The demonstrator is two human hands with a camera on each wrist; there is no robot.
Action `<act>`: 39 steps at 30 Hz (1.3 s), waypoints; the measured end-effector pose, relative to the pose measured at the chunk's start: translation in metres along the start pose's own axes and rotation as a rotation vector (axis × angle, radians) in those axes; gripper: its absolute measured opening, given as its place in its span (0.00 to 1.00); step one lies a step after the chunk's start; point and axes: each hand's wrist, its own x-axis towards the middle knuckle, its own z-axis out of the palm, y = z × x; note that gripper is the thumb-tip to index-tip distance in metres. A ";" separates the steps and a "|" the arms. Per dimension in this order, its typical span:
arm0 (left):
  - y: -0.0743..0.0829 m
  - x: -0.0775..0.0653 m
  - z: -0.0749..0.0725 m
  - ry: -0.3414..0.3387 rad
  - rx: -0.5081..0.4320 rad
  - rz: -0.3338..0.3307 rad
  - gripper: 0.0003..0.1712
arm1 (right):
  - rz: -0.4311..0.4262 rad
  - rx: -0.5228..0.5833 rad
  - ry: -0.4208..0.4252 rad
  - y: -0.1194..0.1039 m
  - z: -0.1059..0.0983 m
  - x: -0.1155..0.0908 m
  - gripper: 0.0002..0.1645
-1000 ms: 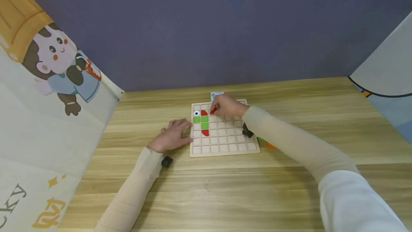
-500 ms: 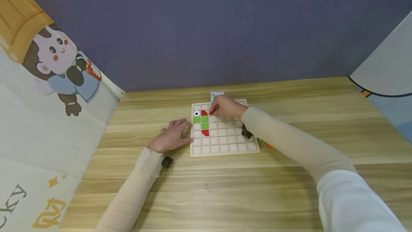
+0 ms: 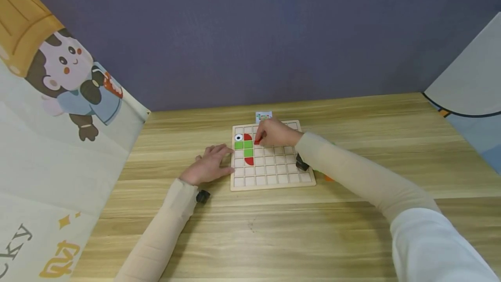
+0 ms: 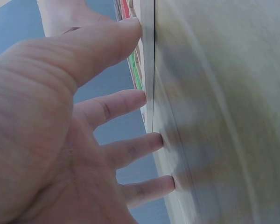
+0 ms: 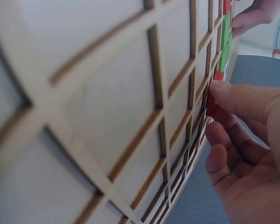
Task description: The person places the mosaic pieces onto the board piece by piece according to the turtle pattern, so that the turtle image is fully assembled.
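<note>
A wooden grid board (image 3: 272, 182) lies on the table. In its upper left cells sit a white eye tile (image 3: 238, 137), a green square tile (image 3: 239, 145) with more green beside it, a red curved tile (image 3: 248, 136) above and another red curved tile (image 3: 249, 161) below. My right hand (image 3: 277, 132) pinches a red tile (image 5: 212, 99) between thumb and fingers, right at the grid just right of the placed tiles. With fingers spread, my left hand (image 3: 209, 164) touches the board's left edge; in the left wrist view its fingertips (image 4: 139, 97) meet that edge.
A small printed card (image 3: 264, 115) lies behind the board. Green and orange pieces (image 3: 328, 178) lie at the board's right, partly hidden by the right sleeve. A dark panel (image 3: 250, 38) rises behind the wooden table (image 3: 254, 234).
My right hand has moved slightly toward me with the red tile, from the eye tile's row to about the green row. More of the card shows. The left hand stays put.
</note>
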 end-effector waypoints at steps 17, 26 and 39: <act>0.000 0.001 0.000 0.007 0.000 -0.015 0.35 | -0.038 -0.023 -0.016 -0.003 0.003 -0.002 0.07; 0.001 0.001 0.001 0.013 0.001 -0.009 0.35 | -0.079 -0.046 -0.013 0.001 0.003 -0.002 0.07; 0.002 0.003 0.000 0.009 -0.003 -0.014 0.35 | 0.008 -0.001 -0.015 -0.003 -0.005 -0.009 0.05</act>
